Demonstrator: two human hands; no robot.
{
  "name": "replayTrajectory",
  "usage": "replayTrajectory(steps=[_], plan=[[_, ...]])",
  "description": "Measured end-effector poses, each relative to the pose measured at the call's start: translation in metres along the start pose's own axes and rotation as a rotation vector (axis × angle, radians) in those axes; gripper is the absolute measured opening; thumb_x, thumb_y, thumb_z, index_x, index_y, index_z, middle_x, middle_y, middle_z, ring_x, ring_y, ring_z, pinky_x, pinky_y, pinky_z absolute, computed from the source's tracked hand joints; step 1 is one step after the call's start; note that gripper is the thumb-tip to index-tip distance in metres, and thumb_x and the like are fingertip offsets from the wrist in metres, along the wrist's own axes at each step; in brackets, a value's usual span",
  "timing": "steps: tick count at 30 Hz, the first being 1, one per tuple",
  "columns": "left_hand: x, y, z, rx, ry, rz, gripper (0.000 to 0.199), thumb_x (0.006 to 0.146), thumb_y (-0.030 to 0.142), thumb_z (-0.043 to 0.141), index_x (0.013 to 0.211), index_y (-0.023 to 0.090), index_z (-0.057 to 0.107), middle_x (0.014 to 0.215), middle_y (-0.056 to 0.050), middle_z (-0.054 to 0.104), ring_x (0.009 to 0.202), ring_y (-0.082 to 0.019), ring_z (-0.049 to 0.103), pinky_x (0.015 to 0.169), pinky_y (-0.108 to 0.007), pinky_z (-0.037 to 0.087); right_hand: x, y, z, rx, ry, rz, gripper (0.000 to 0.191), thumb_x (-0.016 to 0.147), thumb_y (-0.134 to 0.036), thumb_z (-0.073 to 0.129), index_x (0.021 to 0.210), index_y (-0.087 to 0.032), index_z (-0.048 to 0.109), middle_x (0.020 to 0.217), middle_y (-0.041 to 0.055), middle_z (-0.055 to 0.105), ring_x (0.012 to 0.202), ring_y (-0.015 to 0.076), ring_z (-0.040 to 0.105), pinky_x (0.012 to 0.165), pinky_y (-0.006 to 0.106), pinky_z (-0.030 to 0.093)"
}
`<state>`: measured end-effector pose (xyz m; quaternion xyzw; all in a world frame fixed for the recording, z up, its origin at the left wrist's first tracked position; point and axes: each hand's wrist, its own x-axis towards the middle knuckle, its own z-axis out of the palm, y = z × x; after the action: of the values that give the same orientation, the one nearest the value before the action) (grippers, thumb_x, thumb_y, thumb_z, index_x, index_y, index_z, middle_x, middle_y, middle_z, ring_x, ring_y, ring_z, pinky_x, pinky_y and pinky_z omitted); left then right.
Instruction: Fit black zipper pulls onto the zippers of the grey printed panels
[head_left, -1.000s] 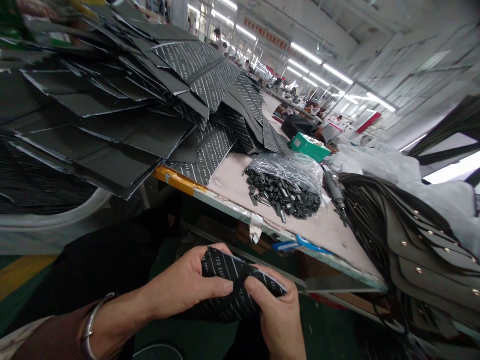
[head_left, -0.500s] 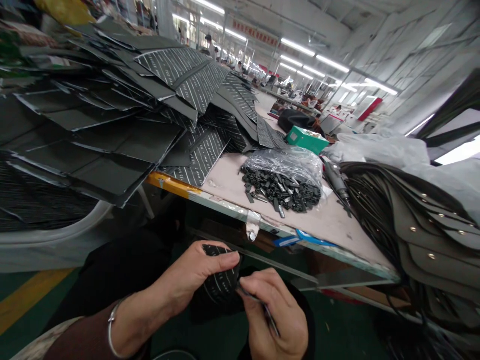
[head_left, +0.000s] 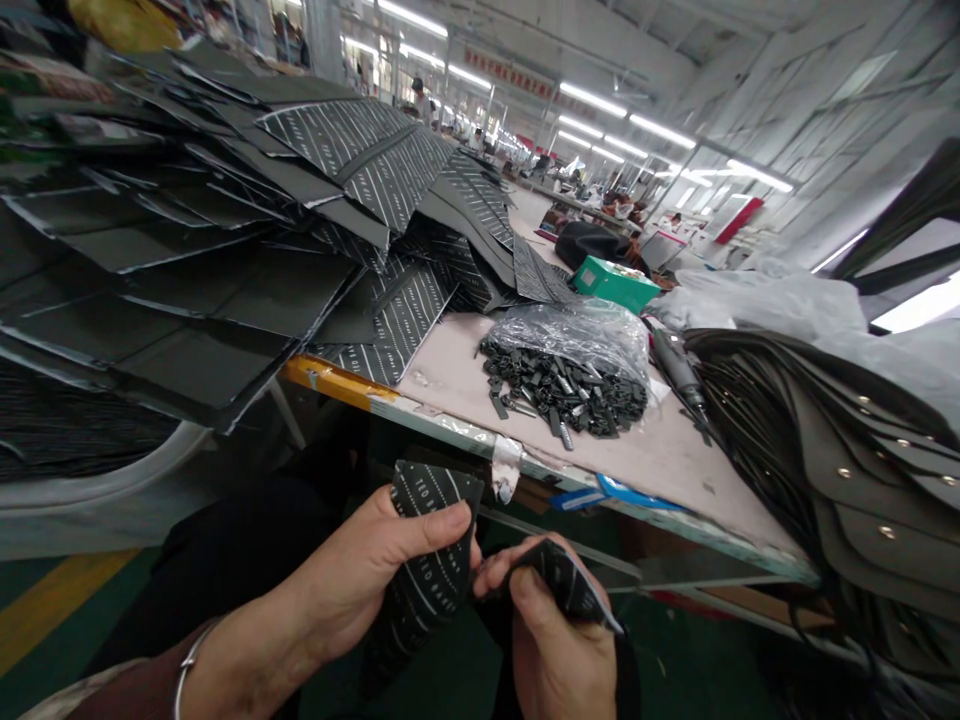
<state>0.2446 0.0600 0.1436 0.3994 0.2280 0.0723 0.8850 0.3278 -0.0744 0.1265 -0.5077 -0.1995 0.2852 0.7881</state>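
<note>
Below the table's front edge, my left hand (head_left: pixel 420 540) grips a dark piece of printed lining fabric (head_left: pixel 431 575) with white lettering and dotted lines, thumb on top. My right hand (head_left: pixel 559 630) is closed around another part of printed dark fabric (head_left: pixel 559 570), its thumb pressing it against the fingers. Whether the two parts are one piece I cannot tell. Both hands are close together over my lap. Beyond them on the table lies a clear plastic bag (head_left: pixel 570 330) with many small black and metal zipper pulls (head_left: pixel 562 390) spilling from it.
Dark panels (head_left: pixel 210 290) are heaped on the left, overhanging the table edge (head_left: pixel 442 415). A green box (head_left: pixel 615 284) stands behind the bag. At right are a grey power tool (head_left: pixel 679 370) and stacked dark flaps with metal studs (head_left: pixel 847 450). Blue tape (head_left: pixel 622 492) hangs at the edge.
My hands have moved slightly apart. The right hand has turned, bringing its printed fabric into view, and more of the fabric in my left hand shows. The view has shifted slightly.
</note>
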Motion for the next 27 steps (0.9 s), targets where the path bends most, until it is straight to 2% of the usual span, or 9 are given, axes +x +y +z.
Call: replayTrajectory(steps=[2, 7, 10, 14, 18, 21, 27], plan=[[0.001, 0.0, 0.003, 0.013, -0.037, 0.006, 0.04, 0.076, 0.047, 0.077, 0.061, 0.011, 0.067, 0.061, -0.01, 0.069, 0.058, -0.019, 0.062, 0.057, -0.026, 0.045, 0.005, -0.003, 0.005, 0.064, -0.027, 0.103, 0.023, 0.08, -0.039, 0.079, 0.067, -0.021, 0.074, 0.062, 0.0006, 0.069, 0.061, 0.0161, 0.062, 0.066, 0.028, 0.05], [0.005, -0.001, 0.008, 0.049, -0.024, 0.078, 0.04, 0.082, 0.041, 0.069, 0.052, 0.016, 0.058, 0.056, -0.008, 0.065, 0.055, -0.02, 0.06, 0.059, -0.031, 0.046, 0.015, -0.005, 0.011, 0.149, -0.037, 0.255, 0.036, 0.08, -0.043, 0.074, 0.055, -0.019, 0.064, 0.053, -0.0004, 0.06, 0.051, 0.0129, 0.052, 0.052, 0.025, 0.04], [0.009, 0.0, 0.008, 0.079, -0.028, 0.133, 0.036, 0.082, 0.035, 0.067, 0.053, 0.017, 0.057, 0.056, -0.007, 0.064, 0.056, -0.021, 0.06, 0.06, -0.032, 0.046, 0.019, -0.003, 0.012, 0.179, -0.034, 0.264, 0.038, 0.077, -0.045, 0.072, 0.051, -0.02, 0.06, 0.044, -0.0011, 0.054, 0.049, 0.0148, 0.052, 0.054, 0.028, 0.042], [0.012, 0.0, 0.008, 0.082, -0.04, 0.117, 0.034, 0.081, 0.034, 0.065, 0.052, 0.016, 0.059, 0.056, -0.007, 0.064, 0.054, -0.021, 0.061, 0.055, -0.031, 0.044, 0.022, -0.002, 0.014, 0.204, -0.036, 0.273, 0.037, 0.075, -0.041, 0.07, 0.047, -0.021, 0.058, 0.04, -0.001, 0.051, 0.048, 0.0163, 0.053, 0.058, 0.03, 0.044], [0.014, 0.002, 0.009, 0.09, -0.033, 0.095, 0.035, 0.078, 0.036, 0.066, 0.05, 0.017, 0.058, 0.053, -0.007, 0.064, 0.052, -0.02, 0.06, 0.054, -0.03, 0.043, 0.023, 0.0, 0.015, 0.202, -0.017, 0.284, 0.038, 0.073, -0.042, 0.071, 0.045, -0.021, 0.057, 0.037, -0.0015, 0.05, 0.045, 0.0153, 0.052, 0.055, 0.029, 0.043], [0.015, 0.004, 0.011, 0.077, -0.075, 0.073, 0.035, 0.079, 0.036, 0.065, 0.051, 0.017, 0.058, 0.056, -0.01, 0.068, 0.053, -0.022, 0.063, 0.056, -0.031, 0.045, 0.024, 0.0, 0.013, 0.2, 0.006, 0.303, 0.039, 0.071, -0.043, 0.074, 0.044, -0.021, 0.057, 0.037, -0.0019, 0.05, 0.043, 0.0141, 0.052, 0.052, 0.027, 0.043], [0.018, 0.003, 0.011, 0.087, -0.079, 0.064, 0.035, 0.078, 0.037, 0.065, 0.05, 0.017, 0.057, 0.056, -0.012, 0.07, 0.052, -0.022, 0.063, 0.055, -0.031, 0.044, 0.029, 0.0, 0.014, 0.234, 0.005, 0.32, 0.035, 0.07, -0.04, 0.075, 0.046, -0.019, 0.061, 0.037, -0.0023, 0.052, 0.042, 0.013, 0.053, 0.055, 0.026, 0.047]])
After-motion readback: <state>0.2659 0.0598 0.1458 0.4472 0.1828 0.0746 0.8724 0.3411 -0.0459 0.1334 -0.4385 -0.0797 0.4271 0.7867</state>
